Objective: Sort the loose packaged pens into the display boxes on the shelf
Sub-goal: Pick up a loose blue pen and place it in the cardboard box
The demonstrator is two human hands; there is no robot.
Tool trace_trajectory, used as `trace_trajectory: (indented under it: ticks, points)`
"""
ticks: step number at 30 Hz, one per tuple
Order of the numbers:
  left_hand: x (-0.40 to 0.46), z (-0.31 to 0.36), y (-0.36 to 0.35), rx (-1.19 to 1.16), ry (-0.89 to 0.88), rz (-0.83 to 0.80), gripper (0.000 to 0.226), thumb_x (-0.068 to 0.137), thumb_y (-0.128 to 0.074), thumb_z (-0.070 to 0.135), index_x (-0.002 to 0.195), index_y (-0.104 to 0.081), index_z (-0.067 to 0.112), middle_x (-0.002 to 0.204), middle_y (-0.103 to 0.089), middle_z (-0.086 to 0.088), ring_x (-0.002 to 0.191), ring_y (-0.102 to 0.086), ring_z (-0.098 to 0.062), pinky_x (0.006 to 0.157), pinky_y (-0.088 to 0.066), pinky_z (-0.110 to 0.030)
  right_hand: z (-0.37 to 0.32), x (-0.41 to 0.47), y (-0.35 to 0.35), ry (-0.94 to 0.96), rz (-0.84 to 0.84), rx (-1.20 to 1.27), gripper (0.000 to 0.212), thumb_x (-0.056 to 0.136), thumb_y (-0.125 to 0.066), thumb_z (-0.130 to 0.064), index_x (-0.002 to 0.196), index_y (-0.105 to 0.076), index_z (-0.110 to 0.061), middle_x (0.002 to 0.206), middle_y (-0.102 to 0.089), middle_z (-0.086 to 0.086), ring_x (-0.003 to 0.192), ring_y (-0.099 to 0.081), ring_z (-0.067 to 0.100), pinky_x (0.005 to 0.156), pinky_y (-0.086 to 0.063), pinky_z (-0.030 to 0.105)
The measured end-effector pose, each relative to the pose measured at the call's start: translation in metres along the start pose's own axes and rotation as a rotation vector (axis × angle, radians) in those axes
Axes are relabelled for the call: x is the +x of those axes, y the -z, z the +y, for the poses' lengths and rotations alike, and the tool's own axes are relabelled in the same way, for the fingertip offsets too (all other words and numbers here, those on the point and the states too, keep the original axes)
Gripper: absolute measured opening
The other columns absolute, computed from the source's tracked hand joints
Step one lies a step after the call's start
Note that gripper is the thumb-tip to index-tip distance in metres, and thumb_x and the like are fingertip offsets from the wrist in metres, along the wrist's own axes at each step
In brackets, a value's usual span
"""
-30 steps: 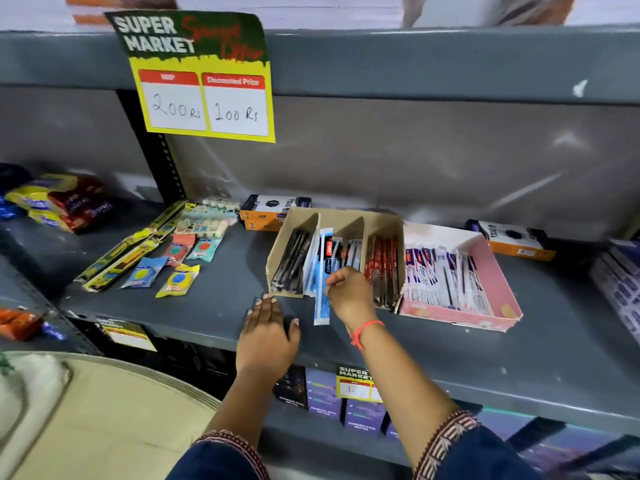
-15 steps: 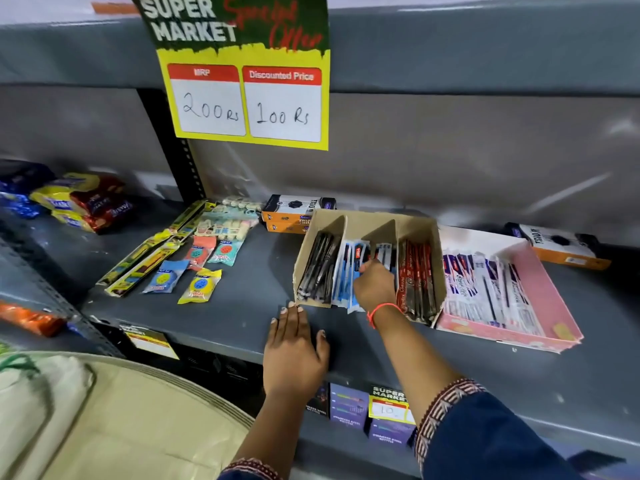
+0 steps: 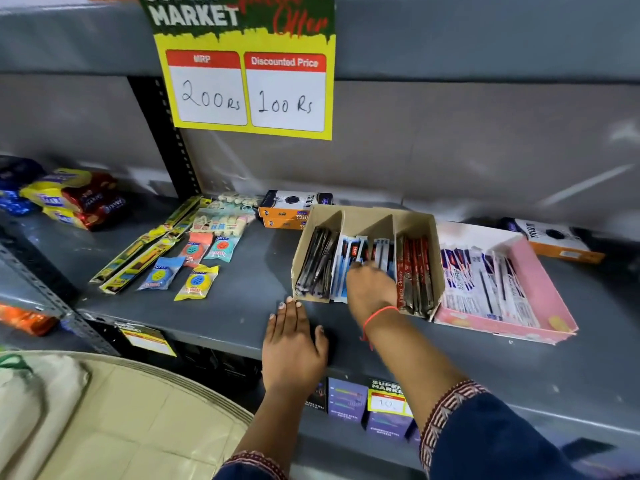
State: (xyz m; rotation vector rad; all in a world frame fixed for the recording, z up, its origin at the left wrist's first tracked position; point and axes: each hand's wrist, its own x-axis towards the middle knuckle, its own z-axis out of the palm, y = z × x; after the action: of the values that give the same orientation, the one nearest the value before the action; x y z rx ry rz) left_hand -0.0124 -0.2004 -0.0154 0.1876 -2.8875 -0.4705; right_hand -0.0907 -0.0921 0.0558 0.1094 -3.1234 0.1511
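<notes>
Lying flat on the front of the grey shelf [image 3: 207, 320], palm down with fingers spread and holding nothing: the left hand [image 3: 294, 344], fingertips just short of the brown cardboard display box [image 3: 420, 230]. Reaching into that box's middle compartment, fingers curled down among the blue packaged pens [image 3: 341, 268]: the right hand [image 3: 372, 289], an orange thread at the wrist; impossible to tell whether any pen is actually being gripped. Filling the left compartment, black packaged pens [image 3: 317, 265]; filling the right one, red packaged pens [image 3: 415, 275]. Sitting just beside on the right, touching the brown box, a pink display box [image 3: 540, 289] holding white packaged pens [image 3: 485, 285]. Lying well to the left, small loose stationery packets [image 3: 194, 271]. Hanging above, a yellow price sign [image 3: 249, 81] reading 200 Rs and 100 Rs.
</notes>
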Motion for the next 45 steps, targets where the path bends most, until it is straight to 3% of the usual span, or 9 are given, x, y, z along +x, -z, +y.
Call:
trace_trajectory:
  ticks: [3, 11, 18, 21, 24, 28, 36, 40, 45]
  points:
    - [0.0, 0.0, 0.001, 0.021, 0.004, -0.009, 0.072, 0.082, -0.011, 0.042, 0.142, -0.02, 0.003, 0.152, -0.023, -0.016, 0.141, -0.018, -0.025, 0.116, -0.003, -0.033, 0.0, -0.004, 0.0, 0.035, -0.043, -0.129, 0.034, 0.088, -0.041, 0.009, 0.119, -0.054, 0.005, 0.121, -0.061, 0.021, 0.111, -0.061, 0.034, 0.081, -0.054, 0.039]
    - [0.0, 0.0, 0.002, 0.042, 0.009, -0.017, 0.071, 0.082, -0.014, 0.041, 0.143, -0.017, 0.005, 0.153, -0.021, -0.015, 0.142, -0.015, -0.023, 0.116, -0.001, -0.031, 0.006, -0.007, -0.001, -0.008, -0.106, -0.067, 0.029, 0.087, -0.048, 0.005, 0.114, -0.058, -0.001, 0.116, -0.065, 0.014, 0.107, -0.064, 0.029, 0.075, -0.055, 0.035]
    - [0.0, -0.001, 0.0, 0.007, 0.012, -0.003, 0.07, 0.082, -0.019, 0.041, 0.142, -0.022, 0.003, 0.151, -0.026, -0.017, 0.141, -0.02, -0.026, 0.116, -0.006, -0.032, 0.002, -0.003, 0.0, -0.05, -0.136, -0.108, 0.045, 0.089, -0.049, -0.003, 0.131, -0.039, 0.009, 0.124, -0.057, 0.023, 0.108, -0.063, 0.03, 0.075, -0.056, 0.035]
    - [0.0, 0.0, 0.001, 0.004, 0.006, 0.005, 0.074, 0.081, -0.012, 0.044, 0.141, -0.024, 0.003, 0.15, -0.028, -0.017, 0.14, -0.022, -0.026, 0.116, -0.008, -0.032, 0.0, -0.003, 0.002, -0.054, -0.123, -0.149, 0.047, 0.092, -0.046, -0.005, 0.134, -0.033, 0.012, 0.125, -0.055, 0.024, 0.108, -0.063, 0.029, 0.076, -0.057, 0.034]
    - [0.0, 0.0, 0.002, 0.003, 0.007, 0.005, 0.081, 0.077, -0.005, 0.048, 0.141, -0.025, 0.003, 0.15, -0.029, -0.017, 0.14, -0.024, -0.026, 0.116, -0.009, -0.033, -0.002, -0.003, 0.007, -0.06, -0.136, -0.114, 0.043, 0.093, -0.042, -0.003, 0.134, -0.035, 0.011, 0.126, -0.055, 0.023, 0.111, -0.061, 0.031, 0.079, -0.056, 0.035]
    - [0.0, 0.0, 0.003, -0.001, 0.018, -0.003, 0.07, 0.082, -0.018, 0.041, 0.14, -0.027, 0.003, 0.149, -0.029, -0.018, 0.139, -0.025, -0.028, 0.116, -0.011, -0.035, -0.002, -0.001, 0.015, -0.128, -0.119, 0.051, 0.039, 0.092, -0.038, 0.001, 0.131, -0.038, 0.007, 0.124, -0.057, 0.023, 0.109, -0.062, 0.033, 0.08, -0.055, 0.038]
    - [-0.001, 0.002, 0.005, -0.027, 0.006, 0.01, 0.082, 0.075, -0.008, 0.044, 0.134, -0.037, -0.004, 0.142, -0.038, -0.026, 0.133, -0.035, -0.036, 0.114, -0.02, -0.043, 0.002, -0.006, 0.009, -0.156, -0.064, 0.206, 0.037, 0.091, -0.036, 0.003, 0.128, -0.041, 0.004, 0.122, -0.061, 0.022, 0.111, -0.062, 0.034, 0.082, -0.054, 0.04]
    - [-0.001, 0.002, 0.004, 0.0, 0.002, -0.006, 0.086, 0.072, -0.002, 0.046, 0.138, -0.031, -0.001, 0.147, -0.032, -0.022, 0.137, -0.029, -0.031, 0.116, -0.014, -0.038, 0.008, -0.008, 0.004, -0.173, -0.071, 0.183, 0.038, 0.092, -0.037, 0.002, 0.13, -0.04, 0.004, 0.119, -0.063, 0.02, 0.108, -0.065, 0.033, 0.079, -0.056, 0.041]
    - [-0.001, 0.002, 0.004, 0.021, 0.005, -0.009, 0.087, 0.072, 0.001, 0.047, 0.139, -0.028, 0.001, 0.149, -0.03, -0.02, 0.139, -0.026, -0.029, 0.116, -0.011, -0.037, 0.008, -0.014, 0.001, -0.126, -0.099, 0.059, 0.032, 0.093, -0.04, -0.003, 0.123, -0.053, 0.002, 0.123, -0.059, 0.022, 0.104, -0.066, 0.031, 0.076, -0.057, 0.037]
